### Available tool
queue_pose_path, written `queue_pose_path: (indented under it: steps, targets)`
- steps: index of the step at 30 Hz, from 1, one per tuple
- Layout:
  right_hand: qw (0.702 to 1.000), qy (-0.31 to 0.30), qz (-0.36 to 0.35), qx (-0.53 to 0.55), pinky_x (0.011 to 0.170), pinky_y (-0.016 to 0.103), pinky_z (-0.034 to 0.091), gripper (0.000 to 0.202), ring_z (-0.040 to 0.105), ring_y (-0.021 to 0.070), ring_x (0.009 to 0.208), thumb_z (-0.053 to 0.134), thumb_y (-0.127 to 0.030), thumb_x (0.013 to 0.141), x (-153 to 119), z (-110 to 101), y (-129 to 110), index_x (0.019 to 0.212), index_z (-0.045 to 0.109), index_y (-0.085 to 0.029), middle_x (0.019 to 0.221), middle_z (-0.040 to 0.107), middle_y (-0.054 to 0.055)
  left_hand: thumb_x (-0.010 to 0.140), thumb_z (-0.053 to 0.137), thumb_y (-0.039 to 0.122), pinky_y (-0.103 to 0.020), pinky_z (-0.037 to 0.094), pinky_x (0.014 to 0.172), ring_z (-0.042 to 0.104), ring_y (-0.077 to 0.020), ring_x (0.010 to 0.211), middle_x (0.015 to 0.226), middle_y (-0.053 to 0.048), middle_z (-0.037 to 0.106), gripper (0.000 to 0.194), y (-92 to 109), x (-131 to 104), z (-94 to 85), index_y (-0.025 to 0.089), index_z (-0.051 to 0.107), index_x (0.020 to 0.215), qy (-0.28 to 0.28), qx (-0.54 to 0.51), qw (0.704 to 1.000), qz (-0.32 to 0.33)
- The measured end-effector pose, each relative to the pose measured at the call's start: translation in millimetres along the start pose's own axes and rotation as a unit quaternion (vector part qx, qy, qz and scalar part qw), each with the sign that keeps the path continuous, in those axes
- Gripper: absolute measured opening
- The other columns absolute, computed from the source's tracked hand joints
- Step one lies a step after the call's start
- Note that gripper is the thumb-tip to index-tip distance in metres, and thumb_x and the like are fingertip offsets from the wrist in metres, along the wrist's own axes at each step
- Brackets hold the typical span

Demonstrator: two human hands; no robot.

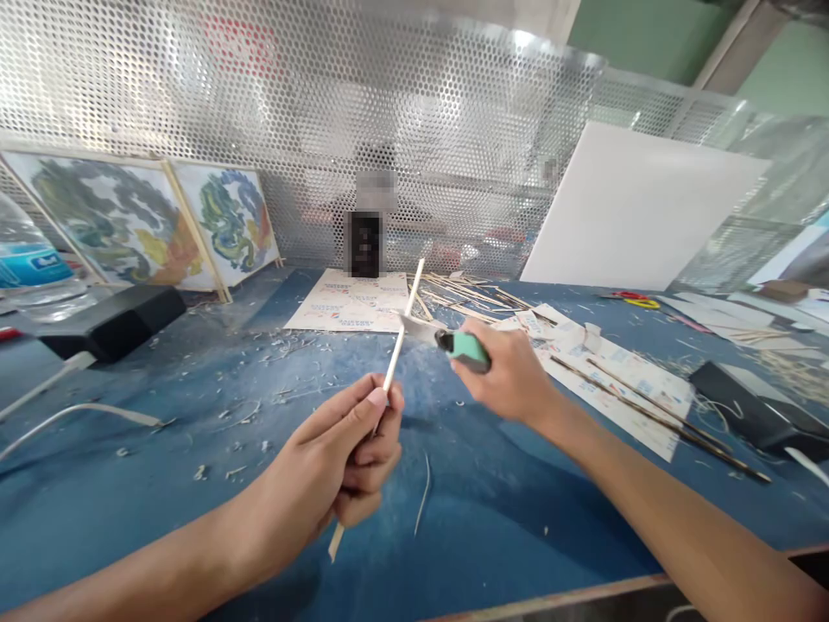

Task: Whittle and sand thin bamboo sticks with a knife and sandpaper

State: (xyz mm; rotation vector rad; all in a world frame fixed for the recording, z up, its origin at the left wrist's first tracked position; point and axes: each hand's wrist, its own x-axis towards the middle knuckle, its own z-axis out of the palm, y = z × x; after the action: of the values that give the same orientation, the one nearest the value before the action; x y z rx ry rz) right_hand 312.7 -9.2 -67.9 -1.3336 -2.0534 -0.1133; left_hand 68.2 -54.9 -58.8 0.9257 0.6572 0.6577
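My left hand (353, 458) is closed around a thin pale wooden strip (402, 333), which slants up and away over the table. The strip's lower end sticks out below my fist. In my right hand (509, 371) is a knife (470, 350) with a green and black handle, gripped in closed fingers. Its blade points left and meets the strip above my left hand; whether it cuts into the wood I cannot tell. A thin curled shaving (423, 494) lies on the blue tabletop (492, 536) under my hands.
Sheets of printed abrasive paper (343, 301) lie behind the strip, near a pile of thin sticks (466, 294). Dark sticks (648, 410) rest at right. Black boxes (123, 320) with cables, painted panels (226, 220), scissors (638, 301) and a white board (635, 207) stand around. Perforated metal (311, 104) closes off the back.
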Motion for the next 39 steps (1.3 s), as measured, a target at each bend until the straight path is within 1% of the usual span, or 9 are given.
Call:
queue_pose_path:
  steps: [4,8,18,22,25,28,33,37,39]
  targets:
    - [0.996,-0.062,-0.059,0.007,0.053,0.027,0.026,0.01,0.046,0.0133,0.05,0.057,-0.031,0.081,-11.7,8.1,-25.1,0.085,0.053,-0.022,0.058,0.053,-0.005,0.102,0.047,0.042,-0.01,0.016,0.036,0.013,-0.0052,0.048,0.062,0.008,0.027,0.029,1.2,0.3,1.9,0.021,0.046,0.081,0.02,0.006,1.0,-0.006]
    - [0.998,-0.052,-0.04,-0.017,0.053,0.028,0.026,0.008,0.047,0.014,0.051,0.056,-0.028,0.079,-13.6,11.8,-28.5,0.085,0.053,-0.022,0.059,0.055,-0.004,0.101,0.049,0.044,-0.01,0.016,0.036,0.012,-0.0057,0.049,0.062,0.009,0.023,0.032,0.8,-1.4,2.7,0.022,0.042,0.079,0.019,0.015,0.999,-0.022]
    - [0.981,0.124,0.139,-0.051,0.057,0.03,0.028,0.023,0.04,0.0138,0.054,0.058,-0.03,0.086,14.6,-6.7,41.1,0.068,0.045,-0.023,0.057,0.048,-0.003,0.098,0.056,0.048,-0.011,0.015,0.038,0.012,-0.0063,0.051,0.064,0.009,0.023,0.025,-7.5,-2.8,0.4,0.024,0.051,0.094,-0.014,-0.016,0.997,-0.07]
    - [0.964,0.065,0.154,0.206,0.053,0.028,0.032,0.022,0.04,0.0116,0.052,0.061,-0.038,0.088,13.2,-8.5,34.8,0.076,0.056,-0.021,0.059,0.046,-0.004,0.101,0.05,0.044,-0.014,0.013,0.039,0.014,-0.0048,0.049,0.065,0.008,0.028,0.024,-4.2,1.2,-1.7,0.022,0.058,0.096,-0.003,0.003,1.0,-0.023]
    - [0.865,-0.046,0.146,0.478,0.046,0.025,0.028,0.025,0.034,0.0085,0.046,0.064,-0.046,0.09,7.9,-5.3,10.4,0.097,0.062,-0.022,0.059,0.043,-0.007,0.102,0.048,0.034,-0.014,0.016,0.04,0.02,-0.0048,0.051,0.068,0.006,0.034,0.02,-6.3,4.9,-2.4,0.02,0.063,0.102,-0.01,0.001,1.0,0.008]
    - [0.798,-0.084,0.146,0.578,0.045,0.023,0.027,0.027,0.035,0.0068,0.046,0.067,-0.045,0.09,2.2,-0.8,-13.4,0.104,0.063,-0.022,0.061,0.045,-0.007,0.101,0.05,0.025,-0.012,0.024,0.043,0.028,-0.0054,0.055,0.072,0.004,0.039,0.019,-12.6,7.7,-2.8,0.017,0.066,0.108,-0.02,0.008,1.0,0.013]
    - [0.795,-0.081,0.122,0.588,0.045,0.023,0.028,0.016,0.038,0.0051,0.046,0.067,-0.034,0.092,-2.4,3.2,-28.1,0.088,0.062,-0.02,0.067,0.058,-0.004,0.099,0.055,0.034,-0.015,0.025,0.04,0.028,-0.006,0.052,0.071,0.005,0.038,0.02,-12.1,4.8,-1.6,0.02,0.065,0.109,-0.069,0.026,0.997,-0.027]
    - [0.79,-0.039,0.098,0.604,0.045,0.023,0.027,0.01,0.039,0.0056,0.047,0.067,-0.03,0.092,-1.8,1.1,-22.3,0.091,0.062,-0.021,0.069,0.058,-0.004,0.1,0.049,0.049,-0.015,0.013,0.039,0.021,-0.0046,0.049,0.068,0.007,0.033,0.031,-2.7,-0.5,-0.7,0.02,0.061,0.099,-0.075,-0.004,0.988,-0.135]
    - [0.799,-0.01,0.094,0.594,0.045,0.024,0.028,0.01,0.038,0.0063,0.046,0.064,-0.033,0.093,-1.3,-0.4,-18.9,0.092,0.061,-0.023,0.069,0.058,-0.005,0.099,0.051,0.05,-0.014,0.013,0.04,0.017,-0.0038,0.049,0.066,0.008,0.028,0.032,-2.0,-0.6,-1.8,0.019,0.057,0.091,-0.076,-0.007,0.987,-0.142]
